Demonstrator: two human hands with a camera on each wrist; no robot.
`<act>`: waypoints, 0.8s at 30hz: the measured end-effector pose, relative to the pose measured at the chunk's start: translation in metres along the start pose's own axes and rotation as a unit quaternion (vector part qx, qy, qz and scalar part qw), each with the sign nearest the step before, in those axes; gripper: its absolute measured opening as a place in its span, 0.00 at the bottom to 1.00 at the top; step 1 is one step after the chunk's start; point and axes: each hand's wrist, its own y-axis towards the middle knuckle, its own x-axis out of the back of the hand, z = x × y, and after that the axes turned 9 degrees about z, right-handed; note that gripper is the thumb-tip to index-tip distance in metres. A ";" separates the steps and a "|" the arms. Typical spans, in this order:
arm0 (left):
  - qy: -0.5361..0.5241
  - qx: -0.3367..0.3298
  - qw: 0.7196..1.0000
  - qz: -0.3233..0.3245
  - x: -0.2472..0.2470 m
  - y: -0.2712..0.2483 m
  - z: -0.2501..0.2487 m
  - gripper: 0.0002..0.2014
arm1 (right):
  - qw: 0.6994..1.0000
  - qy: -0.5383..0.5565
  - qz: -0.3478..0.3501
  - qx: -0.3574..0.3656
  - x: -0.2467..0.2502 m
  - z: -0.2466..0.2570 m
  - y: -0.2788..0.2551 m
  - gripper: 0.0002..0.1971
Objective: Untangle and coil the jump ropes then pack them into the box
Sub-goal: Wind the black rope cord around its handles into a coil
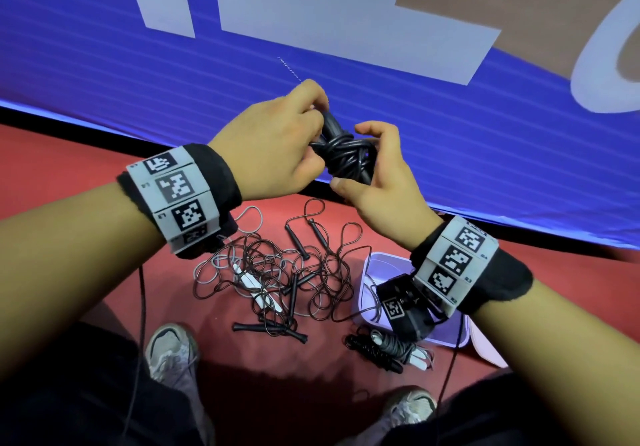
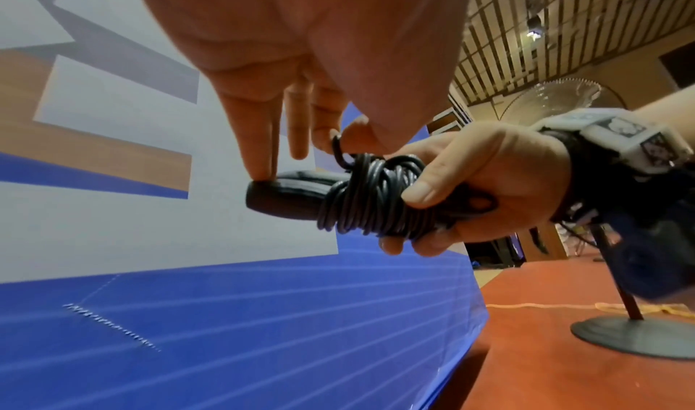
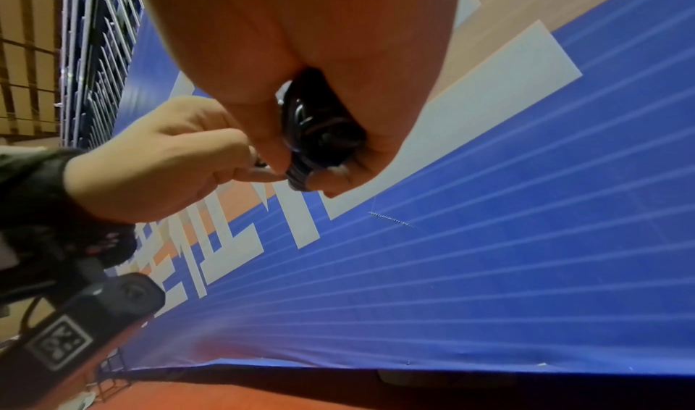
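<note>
A black jump rope (image 1: 344,155) (image 2: 370,198) (image 3: 320,137), its cord wound round its handles, is held up between both hands in front of the blue banner. My right hand (image 1: 377,172) (image 2: 470,190) grips the wound bundle, thumb over the coils. My left hand (image 1: 277,144) (image 3: 169,157) pinches the loose end of the cord (image 2: 338,148) at the top of the bundle, with two fingers (image 2: 259,148) touching a handle end. On the red floor lies a tangle of black and white ropes (image 1: 277,272). A lilac box (image 1: 374,293) stands at the right, partly hidden by my right wrist.
A coiled black rope and a white-handled one (image 1: 388,348) lie on the floor in front of the box, whose lid (image 1: 488,348) lies beside it. My shoes (image 1: 173,352) stand near the tangle. A fan stand base (image 2: 635,336) sits on the floor to the right.
</note>
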 end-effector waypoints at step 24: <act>-0.185 0.023 0.977 0.107 -0.010 -0.006 -0.011 0.13 | 0.938 -0.340 0.050 -0.045 0.015 -0.021 0.012 0.29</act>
